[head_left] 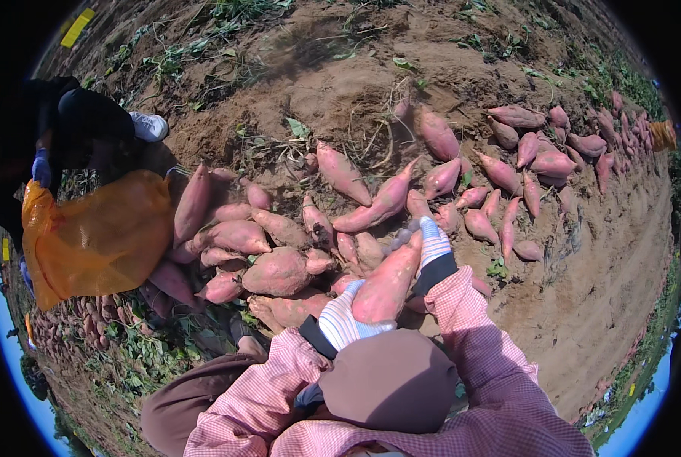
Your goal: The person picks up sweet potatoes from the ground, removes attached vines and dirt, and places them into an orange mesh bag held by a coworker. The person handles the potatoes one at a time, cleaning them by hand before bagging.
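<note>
A large pink sweet potato (389,283) lies between my hands, its narrow tip pointing up and to the right. My left hand (349,314), in a blue-and-white striped work glove, cups the thick lower end. At the narrow tip is my right hand (429,240), gloved alike, its grey-coated fingers curled behind the tip. Just beyond the right hand, a smaller sweet potato (417,204) shows partly. A long curved sweet potato (380,200) rests on the soil ahead. Left of my hands, a broad soil-dusted sweet potato (277,271) sits in a heap of several others.
At the left, a person with a gloved hand (41,167) holds an orange mesh sack (100,234) beside the heap. More sweet potatoes (552,164) are scattered to the right. Cut vines (175,57) lie on the bare soil (340,85). My bent knee (195,400) is at the lower left.
</note>
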The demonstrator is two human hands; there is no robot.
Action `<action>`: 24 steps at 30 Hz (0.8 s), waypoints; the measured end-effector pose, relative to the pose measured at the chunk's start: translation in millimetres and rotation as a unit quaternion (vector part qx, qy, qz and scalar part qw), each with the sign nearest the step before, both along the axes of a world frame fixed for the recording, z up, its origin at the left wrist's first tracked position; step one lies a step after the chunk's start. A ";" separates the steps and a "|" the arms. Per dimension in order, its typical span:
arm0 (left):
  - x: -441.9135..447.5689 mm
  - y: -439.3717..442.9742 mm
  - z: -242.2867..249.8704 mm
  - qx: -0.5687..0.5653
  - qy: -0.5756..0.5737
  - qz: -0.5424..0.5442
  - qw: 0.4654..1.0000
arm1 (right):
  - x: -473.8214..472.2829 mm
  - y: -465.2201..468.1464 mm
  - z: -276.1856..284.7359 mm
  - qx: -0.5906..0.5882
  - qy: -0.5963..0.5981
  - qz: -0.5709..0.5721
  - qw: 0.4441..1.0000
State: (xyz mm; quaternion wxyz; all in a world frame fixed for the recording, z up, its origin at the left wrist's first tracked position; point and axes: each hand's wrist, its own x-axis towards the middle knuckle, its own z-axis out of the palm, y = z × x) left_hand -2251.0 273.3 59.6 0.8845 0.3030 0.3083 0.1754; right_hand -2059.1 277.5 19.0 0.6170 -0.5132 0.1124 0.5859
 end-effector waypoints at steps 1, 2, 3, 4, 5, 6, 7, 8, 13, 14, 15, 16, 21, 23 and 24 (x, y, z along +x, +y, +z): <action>-2.5 -1.8 -8.6 -0.116 -0.065 0.024 0.991 | -2.1 1.5 2.6 -0.013 0.004 0.000 1.000; -5.4 -4.5 -17.1 -0.233 -0.119 0.049 0.964 | -4.8 3.5 5.0 -0.027 0.008 0.001 1.000; -3.6 -3.2 -25.7 -0.369 -0.216 0.062 0.902 | -4.1 4.8 8.9 -0.041 0.007 -0.001 0.999; -3.6 -2.2 -35.5 -0.492 -0.305 0.072 0.812 | -4.9 7.2 12.3 -0.053 0.008 -0.003 0.999; -3.3 -4.5 -52.4 -0.475 -0.351 0.033 0.806 | -6.5 9.8 15.2 -0.065 0.009 -0.004 0.998; -3.6 -10.6 -75.6 -0.456 -0.396 -0.003 0.797 | -9.8 11.0 14.8 -0.079 0.012 -0.002 0.997; 2.2 -12.4 -86.3 -0.421 -0.401 -0.031 0.813 | -3.9 9.6 19.0 -0.093 0.006 -0.010 0.996; 7.3 -15.5 -96.0 -0.385 -0.405 -0.056 0.827 | 8.7 -2.8 -11.9 -0.061 0.039 -0.058 0.996; -2.5 13.8 -29.5 -0.095 -0.006 -0.109 0.989 | -9.2 -9.5 23.4 0.109 0.046 -0.086 0.989; 2.6 14.2 -14.4 -0.066 0.038 -0.103 0.992 | -11.4 -9.2 25.8 0.102 0.027 -0.139 0.985; -2.2 9.6 -7.7 -0.069 0.014 -0.044 0.997 | -22.8 -3.4 24.3 0.098 0.023 -0.184 0.978; -5.2 5.6 -4.5 -0.071 -0.010 0.015 0.997 | -31.0 0.0 21.7 0.060 -0.009 -0.185 0.981; -5.8 11.9 -41.8 -0.208 -0.238 -0.128 0.940 | -12.6 -17.7 3.9 0.106 0.123 -0.179 0.970; -15.0 1.9 -74.0 -0.228 -0.227 -0.194 0.927 | -6.3 -22.1 4.7 -0.044 0.029 -0.159 0.986; -21.4 -10.2 -107.2 -0.187 -0.210 -0.215 0.935 | 2.6 -28.6 -3.0 -0.053 0.077 -0.143 0.985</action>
